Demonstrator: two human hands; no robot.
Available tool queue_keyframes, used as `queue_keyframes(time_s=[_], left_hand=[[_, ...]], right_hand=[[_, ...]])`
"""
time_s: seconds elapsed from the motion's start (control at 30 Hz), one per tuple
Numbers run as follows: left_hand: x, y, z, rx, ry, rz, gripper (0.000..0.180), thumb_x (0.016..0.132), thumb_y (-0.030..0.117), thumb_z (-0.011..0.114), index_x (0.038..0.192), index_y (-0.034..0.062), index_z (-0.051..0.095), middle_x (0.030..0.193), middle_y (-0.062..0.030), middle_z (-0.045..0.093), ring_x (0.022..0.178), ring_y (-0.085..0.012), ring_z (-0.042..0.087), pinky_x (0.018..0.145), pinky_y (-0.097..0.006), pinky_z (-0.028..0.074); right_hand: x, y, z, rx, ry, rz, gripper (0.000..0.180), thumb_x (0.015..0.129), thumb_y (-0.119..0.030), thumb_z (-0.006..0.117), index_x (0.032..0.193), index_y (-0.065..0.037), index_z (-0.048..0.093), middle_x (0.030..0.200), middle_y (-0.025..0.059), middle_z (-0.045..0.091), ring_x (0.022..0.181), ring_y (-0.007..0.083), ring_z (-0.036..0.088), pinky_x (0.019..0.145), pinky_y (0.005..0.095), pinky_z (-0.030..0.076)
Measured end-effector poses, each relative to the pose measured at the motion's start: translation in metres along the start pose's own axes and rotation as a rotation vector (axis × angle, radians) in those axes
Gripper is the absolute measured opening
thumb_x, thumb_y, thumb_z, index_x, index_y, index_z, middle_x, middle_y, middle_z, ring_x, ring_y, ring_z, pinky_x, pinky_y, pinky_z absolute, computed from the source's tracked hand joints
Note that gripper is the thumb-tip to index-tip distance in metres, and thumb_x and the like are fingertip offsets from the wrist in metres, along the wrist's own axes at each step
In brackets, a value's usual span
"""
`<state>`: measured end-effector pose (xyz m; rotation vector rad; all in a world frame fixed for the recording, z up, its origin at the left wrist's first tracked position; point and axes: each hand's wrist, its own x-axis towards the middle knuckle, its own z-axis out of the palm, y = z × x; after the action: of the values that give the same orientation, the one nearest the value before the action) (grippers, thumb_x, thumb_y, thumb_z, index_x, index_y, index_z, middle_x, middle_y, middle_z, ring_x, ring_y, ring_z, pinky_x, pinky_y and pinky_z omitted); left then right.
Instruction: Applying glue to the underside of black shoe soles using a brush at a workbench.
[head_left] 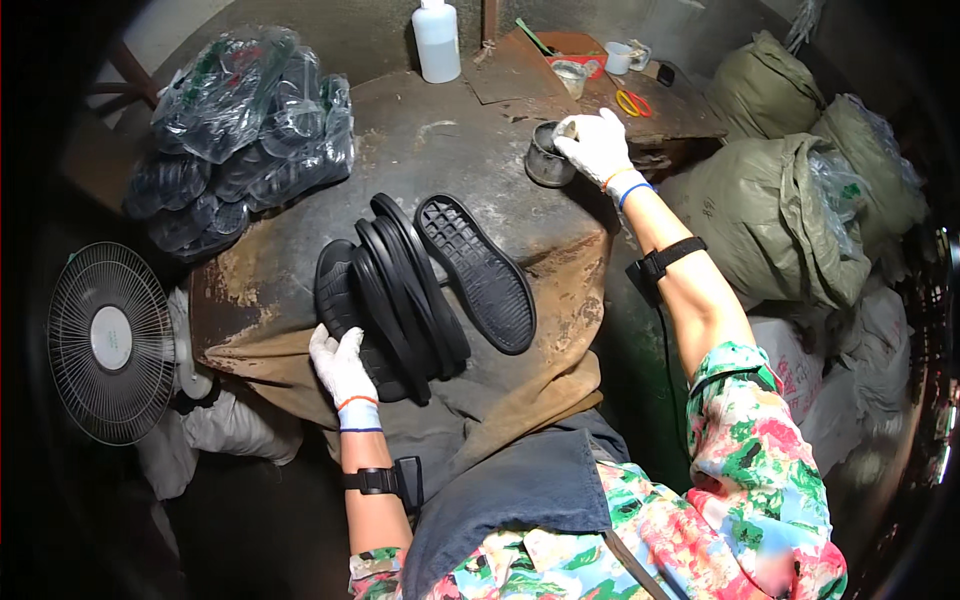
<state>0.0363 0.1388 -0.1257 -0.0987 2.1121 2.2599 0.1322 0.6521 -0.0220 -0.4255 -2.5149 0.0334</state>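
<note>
Black rubber shoe soles lie in an overlapping, leaning pile at the near side of the worktable. My left hand, in a white glove, is closed on the edge of the leftmost sole. To the right of the pile, a single sole lies with its gridded, hollow side up. My right hand, also gloved, is at the rim of a dark, stained metal cup. Its fingers are pinched together over the opening; what they hold is mostly hidden.
Plastic-wrapped bundles of soles are heaped at the far left, above a fan. A white bottle stands at the back. Orange-handled scissors lie near a small white cup. Full green sacks crowd the right side.
</note>
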Motion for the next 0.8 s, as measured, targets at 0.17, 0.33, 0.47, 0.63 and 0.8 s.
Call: queue_keyframes(time_s=[0.17, 0.33, 0.47, 0.63, 0.8], left_hand=[[0.028, 0.069, -0.007, 0.150, -0.023, 0.148, 0.051, 0.090, -0.004, 0.072, 0.138, -0.0021, 0.053, 0.129, -0.0151, 0.063, 0.113, -0.0228, 0.062, 0.105, -0.037, 0.050], [0.089, 0.074, -0.093, 0.429, -0.061, 0.221, 0.047, 0.099, 0.004, 0.067, 0.142, -0.0049, 0.052, 0.130, -0.0204, 0.068, 0.117, -0.0299, 0.067, 0.101, -0.038, 0.054], [0.062, 0.020, -0.095, 1.240, 0.029, 0.518, 0.066, 0.104, 0.039, 0.061, 0.158, 0.0056, 0.043, 0.152, -0.0288, 0.051, 0.132, -0.0443, 0.057, 0.109, -0.049, 0.048], [0.027, 0.059, -0.035, 1.479, 0.109, 0.279, 0.101, 0.084, 0.051, 0.081, 0.164, 0.0121, 0.032, 0.158, -0.0273, 0.044, 0.134, -0.0470, 0.054, 0.110, -0.054, 0.047], [0.031, 0.080, -0.076, 0.114, -0.124, -0.030, 0.074, 0.094, 0.030, 0.076, 0.157, 0.0068, 0.045, 0.141, -0.0192, 0.063, 0.117, -0.0320, 0.066, 0.096, -0.044, 0.055]], right_hand=[[-0.005, 0.040, 0.021, -0.094, -0.144, 0.068, 0.027, 0.096, -0.040, 0.059, 0.099, -0.022, 0.079, 0.095, 0.0079, 0.079, 0.090, 0.0285, 0.073, 0.098, 0.0462, 0.047], [-0.002, 0.036, 0.020, 0.019, 0.210, -0.107, 0.025, 0.099, -0.016, 0.058, 0.111, -0.007, 0.077, 0.112, 0.0120, 0.076, 0.106, 0.0260, 0.071, 0.096, 0.0349, 0.054], [-0.008, 0.027, 0.005, 0.417, 0.192, 0.112, 0.027, 0.101, -0.012, 0.056, 0.115, -0.004, 0.077, 0.116, 0.0121, 0.076, 0.109, 0.0236, 0.071, 0.099, 0.0346, 0.053], [-0.025, 0.047, 0.006, 0.994, 0.316, 0.352, 0.028, 0.105, -0.012, 0.054, 0.116, 0.001, 0.077, 0.116, 0.0117, 0.076, 0.110, 0.0209, 0.069, 0.101, 0.0340, 0.053], [-0.033, 0.052, 0.017, 0.358, 0.260, 0.309, 0.029, 0.102, -0.016, 0.057, 0.117, -0.005, 0.079, 0.116, 0.0105, 0.078, 0.109, 0.0225, 0.071, 0.103, 0.0353, 0.053]])
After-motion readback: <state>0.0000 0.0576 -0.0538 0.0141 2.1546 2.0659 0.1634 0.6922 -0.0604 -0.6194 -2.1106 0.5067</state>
